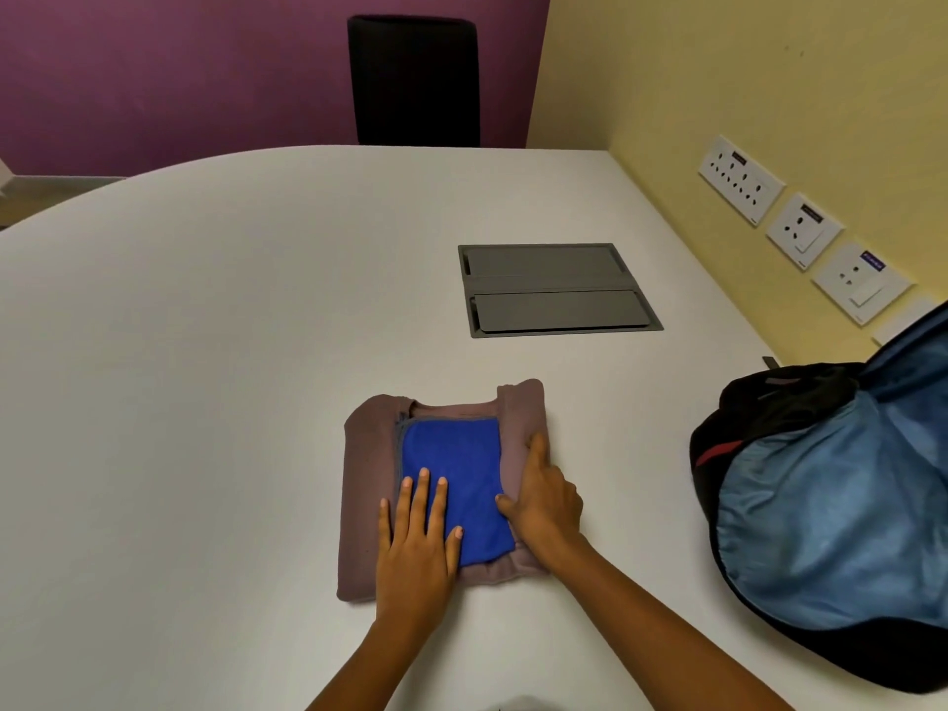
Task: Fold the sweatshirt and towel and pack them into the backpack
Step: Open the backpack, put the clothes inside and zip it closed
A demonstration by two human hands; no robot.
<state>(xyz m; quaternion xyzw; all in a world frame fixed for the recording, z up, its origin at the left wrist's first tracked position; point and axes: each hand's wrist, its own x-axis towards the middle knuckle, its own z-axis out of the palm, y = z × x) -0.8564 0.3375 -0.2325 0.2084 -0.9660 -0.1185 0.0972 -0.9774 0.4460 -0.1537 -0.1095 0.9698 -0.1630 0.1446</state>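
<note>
A folded mauve sweatshirt (364, 484) lies on the white table (205, 351), and a folded blue towel (456, 454) lies on top of it. My left hand (418, 541) rests flat with straight fingers on the towel's near left part and the sweatshirt. My right hand (544, 497) lies on the sweatshirt's right edge, thumb touching the towel's side; its other fingers curl over the edge of the stack. A black backpack (821, 495) with a light blue lining lies open at the right, apart from the stack.
A grey cable hatch (554, 289) is set flush in the table beyond the stack. A black chair (413, 79) stands at the far edge. Wall sockets (800, 230) line the yellow wall on the right.
</note>
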